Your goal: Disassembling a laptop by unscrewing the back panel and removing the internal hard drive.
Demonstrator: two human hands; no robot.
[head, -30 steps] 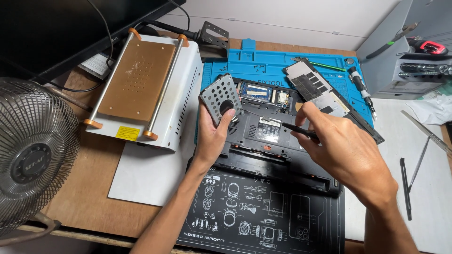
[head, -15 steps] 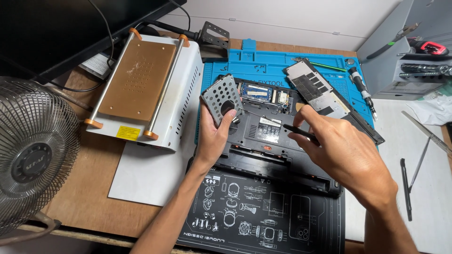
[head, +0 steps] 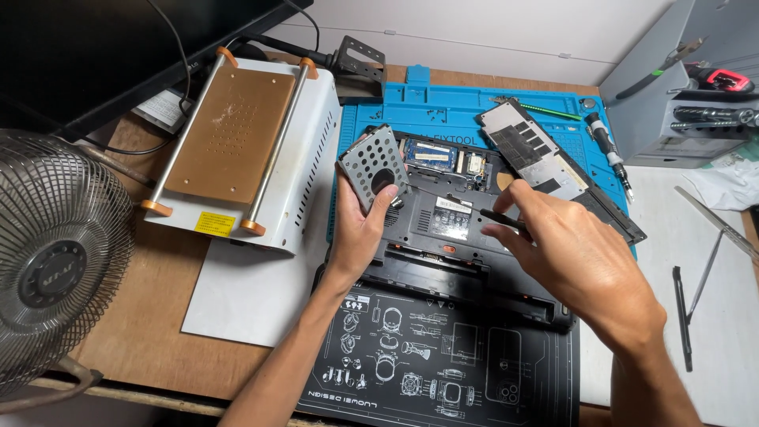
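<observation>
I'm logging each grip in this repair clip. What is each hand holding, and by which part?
The left hand holds a perforated grey metal drive caddy by its lower edge. The right hand pinches a thin black tool near its rear end.

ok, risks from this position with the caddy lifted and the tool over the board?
1. The left hand holds the perforated drive caddy tilted over the open laptop; if its grip slips, the caddy could drop onto the exposed memory module.
2. The right hand holds a thin dark tool just above the board; a slip might scratch it.
</observation>
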